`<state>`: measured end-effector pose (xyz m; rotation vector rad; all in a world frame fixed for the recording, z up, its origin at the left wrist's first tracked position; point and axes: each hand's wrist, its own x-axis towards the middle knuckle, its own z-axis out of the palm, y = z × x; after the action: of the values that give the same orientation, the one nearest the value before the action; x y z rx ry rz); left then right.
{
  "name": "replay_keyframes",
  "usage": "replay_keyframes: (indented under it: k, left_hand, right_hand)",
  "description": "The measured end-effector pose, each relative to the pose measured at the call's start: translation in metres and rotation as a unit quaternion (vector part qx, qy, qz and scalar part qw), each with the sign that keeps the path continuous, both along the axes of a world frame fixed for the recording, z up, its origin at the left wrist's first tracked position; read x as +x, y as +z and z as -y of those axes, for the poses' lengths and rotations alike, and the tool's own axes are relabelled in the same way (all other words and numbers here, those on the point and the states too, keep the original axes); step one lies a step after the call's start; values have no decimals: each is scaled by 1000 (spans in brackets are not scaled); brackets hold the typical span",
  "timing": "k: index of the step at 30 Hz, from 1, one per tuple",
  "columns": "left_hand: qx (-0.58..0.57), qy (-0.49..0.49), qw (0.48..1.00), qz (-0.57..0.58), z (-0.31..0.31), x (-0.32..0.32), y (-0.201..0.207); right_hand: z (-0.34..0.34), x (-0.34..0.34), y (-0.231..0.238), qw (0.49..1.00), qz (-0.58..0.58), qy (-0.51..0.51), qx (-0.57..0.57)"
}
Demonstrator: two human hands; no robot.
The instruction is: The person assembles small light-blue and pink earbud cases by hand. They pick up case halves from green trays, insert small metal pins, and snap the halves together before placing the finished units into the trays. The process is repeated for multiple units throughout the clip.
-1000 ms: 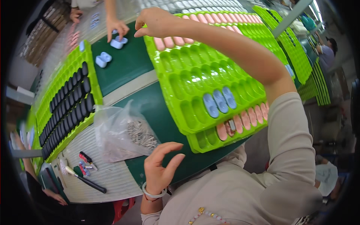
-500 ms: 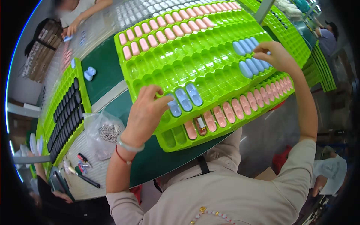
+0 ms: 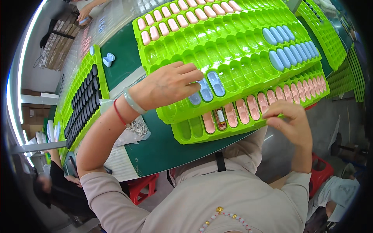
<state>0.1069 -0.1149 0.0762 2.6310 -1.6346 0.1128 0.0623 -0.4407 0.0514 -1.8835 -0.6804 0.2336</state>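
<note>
My left hand (image 3: 171, 84) reaches over the front left of the upper green tray (image 3: 237, 79). Its fingers are bent and bunched at a short run of open light-blue case shells (image 3: 216, 83); what the fingertips grip, if anything, is hidden. My right hand (image 3: 292, 123) hovers by the front edge of the lower green tray (image 3: 186, 130), near its row of open pink shells (image 3: 253, 107). Thumb and forefinger there come close together in a pinch, and anything between them is too small to make out. Closed light-blue cases (image 3: 289, 56) fill pockets at the upper tray's right.
Rows of pink cases (image 3: 181, 21) occupy the upper tray's far left. One lower pocket holds a shell with exposed innards (image 3: 220, 118). Left stand a tray of black pieces (image 3: 83, 93), a bag of small metal parts (image 3: 138, 128) and a blue case (image 3: 108, 59). Co-workers sit nearby.
My right hand has come down from the blue cases on the upper tray to the lower tray's front edge. My left hand has shifted right across the open blue shells. The view has tilted.
</note>
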Motion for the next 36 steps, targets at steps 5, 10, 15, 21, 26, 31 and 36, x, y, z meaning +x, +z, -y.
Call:
replay_keyframes:
  k: [5,10,15,21,26,31,36]
  left_hand:
    - [-209,177,950,-150,6,-28,22]
    - [-350,319,847,-239,44,-88,3]
    - [-466,367,716,-368,55,-114,-11]
    - [-582,369,486,-537,58,-132,-28]
    - [-615,366,494,-494,62,-139,-39]
    - [-632,376,485,-473,69,-142,-42]
    - [-616,396,541,-413,72,-144,-47]
  right_hand:
    - [-51,-41,-19,959,-170,-44,223]
    - [-100,-51,-36,916,-220,-40,333]
    - [-95,-46,-43,877,-292,-17,380]
    - [-93,-52,-52,872,-297,-1,389]
    - [-97,-61,-52,876,-287,-2,388]
    - [-94,-69,-59,883,-292,-20,368]
    - [-96,-72,-49,875,-326,-83,347]
